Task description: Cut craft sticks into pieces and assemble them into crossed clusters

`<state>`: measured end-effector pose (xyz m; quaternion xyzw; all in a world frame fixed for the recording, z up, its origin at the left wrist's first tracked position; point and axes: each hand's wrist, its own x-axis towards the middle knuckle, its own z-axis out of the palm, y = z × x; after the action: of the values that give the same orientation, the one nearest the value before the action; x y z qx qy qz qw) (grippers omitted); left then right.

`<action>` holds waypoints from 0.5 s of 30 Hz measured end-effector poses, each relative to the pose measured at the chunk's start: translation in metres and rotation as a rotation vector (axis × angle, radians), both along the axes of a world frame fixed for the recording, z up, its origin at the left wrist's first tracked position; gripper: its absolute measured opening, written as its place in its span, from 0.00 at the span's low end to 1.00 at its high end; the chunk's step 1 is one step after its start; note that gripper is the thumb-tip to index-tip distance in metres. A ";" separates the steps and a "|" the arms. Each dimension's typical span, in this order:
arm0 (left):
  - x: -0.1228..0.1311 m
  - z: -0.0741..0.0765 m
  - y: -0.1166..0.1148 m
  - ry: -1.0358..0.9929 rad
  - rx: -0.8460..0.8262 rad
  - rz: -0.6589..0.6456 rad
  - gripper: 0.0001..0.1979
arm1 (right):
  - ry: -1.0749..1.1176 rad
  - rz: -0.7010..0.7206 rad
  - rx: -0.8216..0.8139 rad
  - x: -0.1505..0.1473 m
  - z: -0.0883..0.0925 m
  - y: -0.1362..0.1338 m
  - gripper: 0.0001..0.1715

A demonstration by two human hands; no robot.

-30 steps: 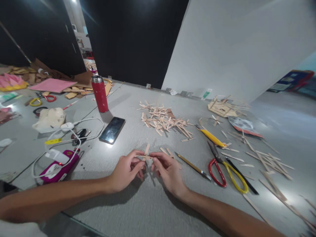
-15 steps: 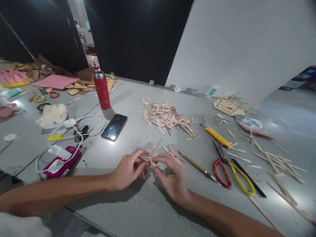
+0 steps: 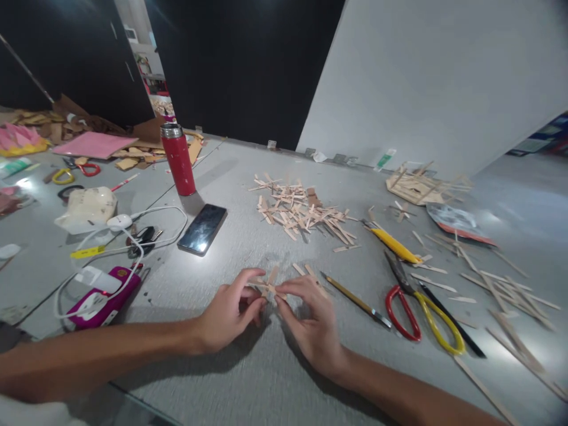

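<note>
Between my hands is a small star-like piece of crossed wooden strips [image 3: 270, 285], just above the grey table [image 3: 239, 378]. My left hand [image 3: 231, 309] pinches it from the left between thumb and fingers. From the other side, the thumb and index finger of my right hand [image 3: 313, 319] close on its right edge. Fingers cover parts of the piece. A couple of loose wooden strips [image 3: 306, 271] lie just behind my right hand. Beside that hand rests a brown pencil-like tool [image 3: 355, 297] with a dark end.
A heap of short wooden strips [image 3: 302, 210] lies ahead. Rightward are a yellow cutter [image 3: 394, 245], red-and-yellow-handled scissors [image 3: 406, 290] and a wooden strip structure [image 3: 417, 183]. Leftward stand a red bottle [image 3: 178, 160], a phone [image 3: 203, 229] and a purple power strip [image 3: 106, 299] with white cables.
The crossed strips have turned slightly between my fingertips, and both hands keep their pinch. The view has shifted a little.
</note>
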<state>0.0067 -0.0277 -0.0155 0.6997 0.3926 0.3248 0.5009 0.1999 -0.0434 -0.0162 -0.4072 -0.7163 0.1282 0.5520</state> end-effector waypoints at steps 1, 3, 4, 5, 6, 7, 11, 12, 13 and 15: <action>0.000 0.000 0.000 0.003 -0.003 0.001 0.21 | -0.002 -0.001 0.003 0.000 0.000 0.000 0.11; 0.000 0.001 -0.001 0.014 -0.001 -0.001 0.21 | -0.005 -0.007 -0.004 0.000 0.000 -0.002 0.11; 0.000 0.002 -0.001 0.020 0.004 -0.004 0.21 | -0.003 -0.011 -0.007 0.000 -0.001 -0.002 0.11; 0.000 0.002 -0.001 0.025 0.008 -0.006 0.20 | 0.000 -0.015 -0.008 0.000 -0.001 -0.003 0.10; -0.001 0.002 -0.001 0.030 0.012 -0.009 0.20 | 0.003 -0.015 -0.006 0.001 -0.002 -0.003 0.10; -0.001 0.002 -0.001 0.033 0.016 -0.008 0.20 | 0.005 -0.013 -0.003 0.001 -0.003 -0.004 0.10; -0.001 0.001 0.000 0.039 0.028 -0.021 0.16 | 0.001 0.004 0.000 0.001 -0.004 -0.004 0.08; -0.001 0.001 0.000 0.041 0.029 -0.027 0.14 | -0.004 0.010 -0.001 0.001 -0.003 -0.004 0.09; -0.001 0.001 0.000 0.042 0.030 -0.030 0.12 | -0.010 0.021 -0.002 0.001 -0.002 -0.003 0.09; -0.001 0.001 0.001 0.044 0.031 -0.032 0.11 | -0.026 0.051 0.004 0.002 -0.001 -0.003 0.10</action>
<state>0.0056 -0.0267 -0.0149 0.7205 0.3869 0.3073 0.4865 0.2016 -0.0466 -0.0172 -0.3891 -0.7338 0.1355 0.5402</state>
